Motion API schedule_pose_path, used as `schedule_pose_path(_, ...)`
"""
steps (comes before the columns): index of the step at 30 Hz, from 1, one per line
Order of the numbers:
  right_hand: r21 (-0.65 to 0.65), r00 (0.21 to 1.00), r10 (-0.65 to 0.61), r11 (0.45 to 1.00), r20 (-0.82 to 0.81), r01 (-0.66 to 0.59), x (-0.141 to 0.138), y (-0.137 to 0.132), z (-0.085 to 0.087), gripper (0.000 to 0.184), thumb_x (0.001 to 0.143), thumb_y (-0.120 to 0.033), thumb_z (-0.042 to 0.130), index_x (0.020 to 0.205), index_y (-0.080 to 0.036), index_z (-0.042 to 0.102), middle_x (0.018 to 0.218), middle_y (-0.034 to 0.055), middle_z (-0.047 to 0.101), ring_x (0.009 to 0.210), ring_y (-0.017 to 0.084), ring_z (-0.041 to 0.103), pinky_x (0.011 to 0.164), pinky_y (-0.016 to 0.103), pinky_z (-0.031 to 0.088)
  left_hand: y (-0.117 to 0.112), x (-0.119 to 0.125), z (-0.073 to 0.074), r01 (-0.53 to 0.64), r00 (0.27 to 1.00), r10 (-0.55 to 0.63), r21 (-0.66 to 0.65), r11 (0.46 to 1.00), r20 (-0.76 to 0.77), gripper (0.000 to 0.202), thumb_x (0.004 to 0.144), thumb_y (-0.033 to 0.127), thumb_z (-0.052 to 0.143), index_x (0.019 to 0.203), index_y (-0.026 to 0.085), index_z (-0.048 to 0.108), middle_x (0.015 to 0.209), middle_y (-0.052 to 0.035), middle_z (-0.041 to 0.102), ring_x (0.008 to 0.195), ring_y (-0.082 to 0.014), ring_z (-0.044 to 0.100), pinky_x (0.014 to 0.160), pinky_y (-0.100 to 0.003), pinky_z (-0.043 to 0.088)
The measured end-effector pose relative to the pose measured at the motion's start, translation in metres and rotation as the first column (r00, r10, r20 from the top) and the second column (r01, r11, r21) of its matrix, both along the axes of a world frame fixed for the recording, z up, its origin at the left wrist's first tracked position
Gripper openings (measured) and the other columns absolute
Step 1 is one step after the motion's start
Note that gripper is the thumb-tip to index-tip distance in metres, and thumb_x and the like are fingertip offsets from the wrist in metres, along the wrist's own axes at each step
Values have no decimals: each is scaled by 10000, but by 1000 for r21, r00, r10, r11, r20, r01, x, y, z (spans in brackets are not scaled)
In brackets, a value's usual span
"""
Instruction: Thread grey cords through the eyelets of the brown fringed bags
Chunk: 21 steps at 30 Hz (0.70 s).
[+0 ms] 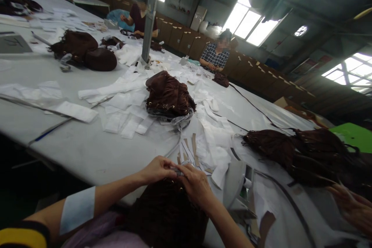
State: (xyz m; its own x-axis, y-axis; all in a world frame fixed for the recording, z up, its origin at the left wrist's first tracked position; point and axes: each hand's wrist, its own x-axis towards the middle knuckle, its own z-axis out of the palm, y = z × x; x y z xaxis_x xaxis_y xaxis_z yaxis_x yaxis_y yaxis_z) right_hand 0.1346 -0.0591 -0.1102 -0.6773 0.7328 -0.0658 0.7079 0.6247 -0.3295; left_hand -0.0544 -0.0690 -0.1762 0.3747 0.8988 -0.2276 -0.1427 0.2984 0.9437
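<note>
A dark brown bag (171,217) with small gold-coloured eyelets near its top edge rests against my front at the table's near edge. My left hand (159,169) pinches at the top of this bag, thumb and fingers pressed together. Close against it, my right hand (197,186) has its fingers bent over the same spot. Between the fingertips of both hands shows a small piece of greyish wrapping (179,171), partly hidden. Just beyond the hands lie narrow white and brown paper strips (190,149).
Another fringed brown bag (168,95) sits mid-table among white paper sheets (128,118). Brown bags (279,149) lie at right, near a co-worker's hand (353,205). A metal post (149,19) rises from the table. Two people work along the far side, before stacked cartons (186,40).
</note>
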Motion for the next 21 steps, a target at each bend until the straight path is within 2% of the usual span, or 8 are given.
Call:
schedule_pose_path(3,-2,1000,1,1000,13,-1,2,1,-3,315,899,-198,524,1204,-252,575,989,47,649,853,181,630,731,255,457,-3,-12,-7,-39,993,54,147,988,-104,175,694,300,691,713,126,702,878,-63,702,860,-189,618,768,-249,445)
schedule_pose_path(5,4,1000,-24,1000,2,24,3,3,-5,279,895,-204,534,1166,-228,591,1006,57,652,875,192,633,741,266,463,0,-24,-4,-102,956,167,261,960,-241,168,727,303,663,725,142,710,1008,-85,688,979,-203,591,857,-257,416)
schedule_pose_path(8,3,999,-27,1000,-33,27,3,7,-8,273,895,-211,538,1162,-212,594,1011,68,658,878,194,641,748,276,472,8,-36,14,-143,865,276,320,936,-419,282,793,394,588,868,147,702,998,-85,681,784,-163,607,718,-245,439)
schedule_pose_path(9,0,999,-17,1000,-43,17,3,8,-8,282,896,-214,537,1173,-214,590,1001,66,660,866,192,643,746,277,475,11,-36,20,-100,870,226,292,951,-439,337,805,441,565,913,145,685,925,-71,685,667,-141,592,624,-234,432)
schedule_pose_path(11,-5,998,4,1000,-58,-4,1,10,-9,288,906,-213,520,1185,-225,586,978,60,660,841,186,643,736,276,479,16,-29,31,80,912,0,176,981,-411,427,788,516,563,987,146,635,752,-20,660,494,-114,534,475,-214,373)
schedule_pose_path(14,-20,996,23,999,-91,-25,0,10,-6,278,919,-193,489,1174,-235,591,974,58,653,851,184,640,737,273,484,20,-15,34,285,911,-269,6,958,-314,466,743,535,608,1004,152,570,612,34,600,409,-102,475,393,-196,295)
schedule_pose_path(16,-35,995,27,999,-98,-30,0,8,-3,282,924,-204,488,1189,-241,578,985,57,650,862,185,639,746,276,486,23,-10,30,332,902,-327,-30,943,-281,414,748,522,607,929,151,578,552,43,572,421,-96,451,399,-189,270)
schedule_pose_path(21,-74,997,49,996,-57,-53,-2,3,-4,305,905,-258,541,1207,-220,555,996,67,646,887,205,634,759,291,497,30,-18,26,470,864,-454,27,882,-219,360,766,489,597,691,138,631,487,34,531,461,-87,428,461,-198,298)
